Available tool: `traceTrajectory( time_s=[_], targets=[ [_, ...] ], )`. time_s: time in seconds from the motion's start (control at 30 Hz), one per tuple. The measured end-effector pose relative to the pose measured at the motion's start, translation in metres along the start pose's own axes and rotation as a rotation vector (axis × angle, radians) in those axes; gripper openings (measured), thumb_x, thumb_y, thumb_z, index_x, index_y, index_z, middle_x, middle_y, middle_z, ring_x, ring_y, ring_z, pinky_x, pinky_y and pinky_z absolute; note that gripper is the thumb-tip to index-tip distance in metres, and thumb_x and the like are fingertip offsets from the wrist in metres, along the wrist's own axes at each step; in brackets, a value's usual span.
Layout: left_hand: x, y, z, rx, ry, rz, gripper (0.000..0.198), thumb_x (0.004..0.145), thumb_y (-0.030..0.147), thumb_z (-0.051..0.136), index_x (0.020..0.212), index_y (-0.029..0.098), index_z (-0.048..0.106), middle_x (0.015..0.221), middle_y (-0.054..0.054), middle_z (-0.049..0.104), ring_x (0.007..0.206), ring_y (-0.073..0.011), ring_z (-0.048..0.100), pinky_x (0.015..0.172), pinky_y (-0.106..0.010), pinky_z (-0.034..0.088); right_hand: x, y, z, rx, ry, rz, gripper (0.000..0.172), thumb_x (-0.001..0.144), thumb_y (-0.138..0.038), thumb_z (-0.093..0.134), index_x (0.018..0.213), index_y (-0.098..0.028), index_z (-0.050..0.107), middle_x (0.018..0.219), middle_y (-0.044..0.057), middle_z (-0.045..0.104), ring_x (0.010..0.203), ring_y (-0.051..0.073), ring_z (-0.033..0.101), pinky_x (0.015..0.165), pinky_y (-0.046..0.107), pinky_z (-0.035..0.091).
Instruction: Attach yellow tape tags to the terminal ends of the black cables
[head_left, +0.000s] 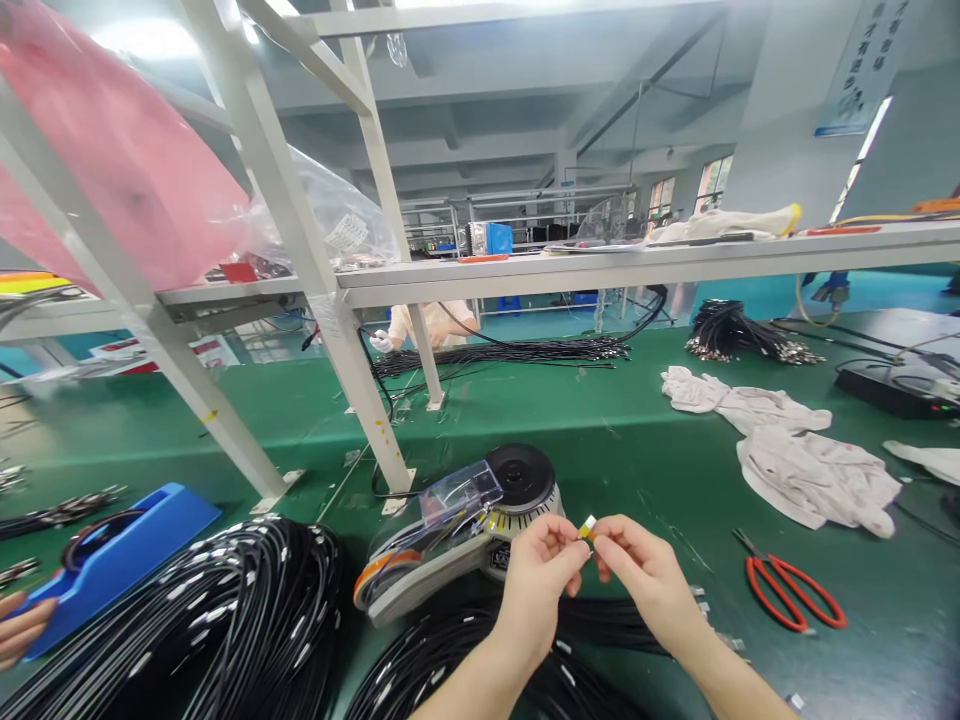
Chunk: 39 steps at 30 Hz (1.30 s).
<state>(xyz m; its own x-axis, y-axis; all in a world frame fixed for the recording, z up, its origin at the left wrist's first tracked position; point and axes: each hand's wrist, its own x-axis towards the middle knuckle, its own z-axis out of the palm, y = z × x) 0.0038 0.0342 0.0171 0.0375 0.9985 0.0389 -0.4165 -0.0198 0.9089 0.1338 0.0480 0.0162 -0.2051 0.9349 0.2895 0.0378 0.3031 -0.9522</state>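
In front of the round tape dispenser [431,592], my left hand [541,568] and my right hand [643,570] meet with fingertips almost together. Between them they pinch a small yellow-and-white tag [587,526]; its exact kind is too small to tell. Both hands are closed, thumbs against index fingers. Beneath my forearms lies a coiled bundle of black cables [420,655] with white labels, partly hidden, and its ends stick out to the right of my right hand. A larger bundle of black cables [251,600] rests at the left.
Red-handled scissors [795,590] lie at the right, below white cloth gloves [817,475]. Another person's hand [26,628] touches a blue tape holder [124,565] at far left. White shelf posts [349,390] stand on the green table. A person sits opposite, beside more black cables [517,352].
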Motion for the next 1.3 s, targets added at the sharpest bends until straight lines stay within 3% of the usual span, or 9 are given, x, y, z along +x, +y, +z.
traceTrajectory(
  time_s=[0.27,0.6,0.77,0.97,1.1,1.3],
  targets=[
    [-0.002,-0.003,0.002,-0.098,-0.048,-0.073,0.018,0.067,0.025,0.066,0.066,0.013,0.052,0.047,0.005,0.043,0.04,-0.0047,0.035,0.041,-0.02,0.025,0.001,0.006,-0.001,-0.017,0.026,0.006,0.022,0.079,-0.038,0.056,0.073,-0.017,0.059,0.054,-0.002,0.05,0.05,0.013,0.049,0.05,0.025,0.044],
    [-0.004,-0.005,0.007,-0.134,-0.044,-0.088,0.023,0.066,0.03,0.067,0.064,0.013,0.053,0.052,0.004,0.046,0.042,-0.004,0.035,0.041,-0.019,0.023,0.002,0.008,-0.007,0.041,-0.018,-0.033,0.019,0.079,-0.031,0.058,0.066,-0.016,0.059,0.055,-0.003,0.05,0.05,0.011,0.046,0.05,0.023,0.039],
    [-0.004,-0.004,0.005,-0.104,-0.119,-0.12,0.026,0.068,0.033,0.065,0.06,0.013,0.051,0.052,0.002,0.049,0.039,-0.0035,0.035,0.039,-0.019,0.021,0.002,0.012,-0.007,0.186,-0.07,0.017,0.019,0.078,-0.031,0.058,0.067,-0.016,0.058,0.056,-0.002,0.054,0.05,0.011,0.047,0.05,0.024,0.039],
    [-0.004,-0.003,0.004,-0.035,-0.264,-0.239,0.032,0.067,0.041,0.064,0.061,0.011,0.055,0.048,0.002,0.047,0.035,-0.0038,0.035,0.035,-0.019,0.02,0.004,0.01,-0.014,0.329,-0.206,0.157,0.018,0.069,-0.032,0.067,0.076,-0.016,0.06,0.055,-0.004,0.052,0.041,0.008,0.046,0.037,0.018,0.031],
    [-0.006,-0.002,0.002,-0.017,-0.34,-0.29,0.032,0.068,0.041,0.063,0.06,0.011,0.055,0.046,0.002,0.047,0.033,-0.0037,0.035,0.034,-0.019,0.02,0.003,0.0,-0.018,0.31,-0.273,0.093,0.016,0.07,-0.029,0.066,0.066,-0.016,0.059,0.062,-0.004,0.048,0.047,0.009,0.051,0.041,0.02,0.036],
    [-0.003,-0.009,-0.004,-0.114,-0.427,-0.324,0.028,0.071,0.036,0.062,0.06,0.011,0.055,0.043,0.003,0.044,0.032,-0.004,0.032,0.034,-0.019,0.017,0.0,-0.005,-0.024,0.117,-0.329,-0.037,0.014,0.079,-0.026,0.058,0.069,-0.016,0.059,0.061,-0.003,0.051,0.044,0.008,0.047,0.041,0.019,0.037]
  ],
)
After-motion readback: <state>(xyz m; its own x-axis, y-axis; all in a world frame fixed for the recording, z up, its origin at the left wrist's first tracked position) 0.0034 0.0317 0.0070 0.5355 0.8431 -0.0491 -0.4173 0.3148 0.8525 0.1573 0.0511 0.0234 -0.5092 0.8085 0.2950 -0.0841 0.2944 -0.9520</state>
